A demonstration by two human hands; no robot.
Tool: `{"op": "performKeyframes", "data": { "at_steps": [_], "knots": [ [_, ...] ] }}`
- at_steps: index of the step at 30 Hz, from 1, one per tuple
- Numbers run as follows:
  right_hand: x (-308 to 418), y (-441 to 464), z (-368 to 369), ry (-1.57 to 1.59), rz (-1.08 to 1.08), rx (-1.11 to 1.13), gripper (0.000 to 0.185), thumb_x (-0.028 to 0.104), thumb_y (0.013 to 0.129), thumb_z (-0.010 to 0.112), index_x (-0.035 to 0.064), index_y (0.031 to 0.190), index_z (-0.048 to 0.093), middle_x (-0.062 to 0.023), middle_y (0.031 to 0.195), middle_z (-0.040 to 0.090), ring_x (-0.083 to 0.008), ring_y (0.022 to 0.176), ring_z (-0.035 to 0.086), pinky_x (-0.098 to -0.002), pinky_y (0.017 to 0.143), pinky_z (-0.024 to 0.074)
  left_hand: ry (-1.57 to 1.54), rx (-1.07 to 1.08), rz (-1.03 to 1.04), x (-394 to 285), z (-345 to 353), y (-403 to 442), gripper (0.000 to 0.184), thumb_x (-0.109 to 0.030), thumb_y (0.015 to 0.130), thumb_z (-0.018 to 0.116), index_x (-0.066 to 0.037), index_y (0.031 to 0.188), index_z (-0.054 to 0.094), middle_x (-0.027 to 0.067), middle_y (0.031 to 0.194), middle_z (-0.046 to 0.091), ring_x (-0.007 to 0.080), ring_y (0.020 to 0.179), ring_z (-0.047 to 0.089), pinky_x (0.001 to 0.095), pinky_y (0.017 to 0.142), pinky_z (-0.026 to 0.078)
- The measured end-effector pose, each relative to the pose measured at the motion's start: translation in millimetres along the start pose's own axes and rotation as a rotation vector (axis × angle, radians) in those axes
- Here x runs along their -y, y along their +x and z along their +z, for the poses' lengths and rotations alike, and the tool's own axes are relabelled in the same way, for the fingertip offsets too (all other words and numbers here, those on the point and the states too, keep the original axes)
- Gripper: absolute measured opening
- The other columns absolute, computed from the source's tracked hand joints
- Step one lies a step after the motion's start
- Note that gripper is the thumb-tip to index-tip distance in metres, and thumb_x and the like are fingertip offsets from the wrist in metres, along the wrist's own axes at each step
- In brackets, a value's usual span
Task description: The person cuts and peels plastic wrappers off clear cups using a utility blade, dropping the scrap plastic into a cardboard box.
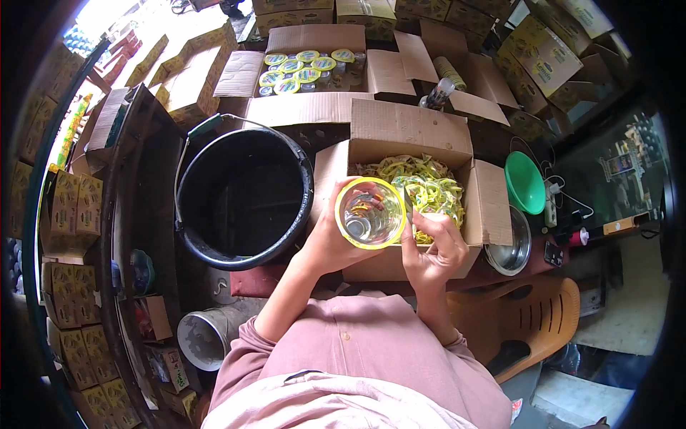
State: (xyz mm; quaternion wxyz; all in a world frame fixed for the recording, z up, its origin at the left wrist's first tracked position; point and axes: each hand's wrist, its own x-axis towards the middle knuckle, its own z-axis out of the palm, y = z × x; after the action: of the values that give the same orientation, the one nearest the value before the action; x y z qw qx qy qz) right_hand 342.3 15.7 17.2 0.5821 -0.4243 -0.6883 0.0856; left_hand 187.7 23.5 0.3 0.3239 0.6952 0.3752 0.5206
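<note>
My left hand (330,239) is wrapped round a clear plastic cup (368,214) with a yellow rim, its open mouth tilted toward me. At the cup's right edge, my right hand (434,250) pinches a small, dark, thin blade (409,205) that lies close against the yellow rim. Just beyond both hands stands an open cardboard box (407,132), holding a tangled heap of yellow-green strips (429,182). Part of the heap is hidden behind the cup and my right fingers.
A black bucket (304,164) stands left of the box. Behind, a carton (314,39) holds several yellow-lidded cups (307,74). To the right are a green bowl (525,182), a metal bowl (511,250) and an orange plastic chair (550,314). A grey bucket (204,339) lies low left.
</note>
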Motion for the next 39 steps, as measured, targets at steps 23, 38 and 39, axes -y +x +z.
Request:
{"op": "performKeyframes", "data": {
  "at_steps": [23, 38, 39],
  "knots": [
    [-2.7, 1.4, -5.7, 0.069, 0.035, 0.029, 0.027, -0.010, 0.061, 0.063, 0.0026, 0.085, 0.066, -0.0082, 0.071, 0.061, -0.0166, 0.064, 0.060, -0.0251, 0.059, 0.0475, -0.129, 0.234, -0.056, -4.5, -13.0, 7.9, 0.064, -0.011, 0.056, 0.077, 0.001, 0.110, 0.045, 0.0106, 0.105, 0.045, 0.0202, 0.096, 0.051, 0.0302, 0.085, 0.044],
    [-36.5, -4.0, 5.0, 0.012, 0.178, -0.052, 0.041, -0.006, 0.067, 0.065, 0.0032, 0.106, 0.056, -0.0059, 0.062, 0.056, -0.0123, 0.056, 0.054, -0.0242, 0.055, 0.0439, -0.533, 0.215, -0.176, 12.1, -8.1, 1.6, 0.071, -0.010, 0.056, 0.072, -0.001, 0.117, 0.038, 0.0082, 0.109, 0.040, 0.0174, 0.104, 0.046, 0.0296, 0.091, 0.039],
    [-42.8, -3.9, 7.6, -0.019, 0.241, 0.043, 0.050, -0.007, 0.067, 0.064, 0.0047, 0.114, 0.052, -0.0061, 0.061, 0.056, -0.0129, 0.054, 0.054, -0.0250, 0.055, 0.0444, -0.507, 0.227, -0.151, 15.1, -9.2, 1.3, 0.073, -0.011, 0.056, 0.073, -0.001, 0.119, 0.036, 0.0086, 0.110, 0.042, 0.0168, 0.105, 0.045, 0.0293, 0.091, 0.038]
  ]
}}
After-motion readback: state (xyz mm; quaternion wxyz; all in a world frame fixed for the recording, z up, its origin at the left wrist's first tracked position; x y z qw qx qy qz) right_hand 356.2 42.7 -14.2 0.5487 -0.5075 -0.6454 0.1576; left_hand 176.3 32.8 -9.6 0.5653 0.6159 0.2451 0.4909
